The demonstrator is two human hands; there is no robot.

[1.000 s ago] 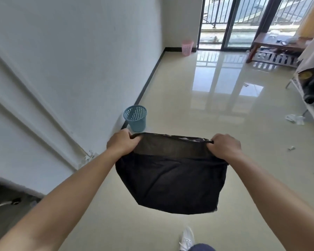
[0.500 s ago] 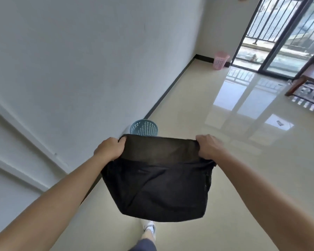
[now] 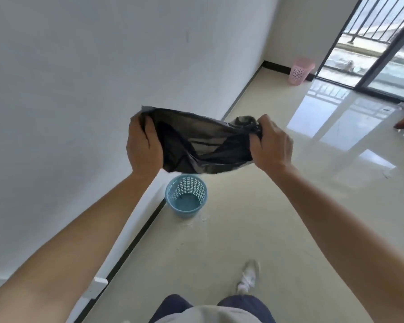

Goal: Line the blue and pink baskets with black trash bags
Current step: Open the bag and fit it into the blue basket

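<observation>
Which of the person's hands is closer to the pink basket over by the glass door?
The right hand. It holds the side of the black bag toward the pink basket, which stands far off by the door. The left hand holds the bag's opposite side, by the wall.

One head-worn wide-angle view looks forward and steeply down along the wall (image 3: pixel 68 89). The floor (image 3: pixel 254 229) fills the near frame, a shoe (image 3: pixel 248 276) at 6 o'clock, the balcony door (image 3: pixel 383 54) far at 1 o'clock.
</observation>
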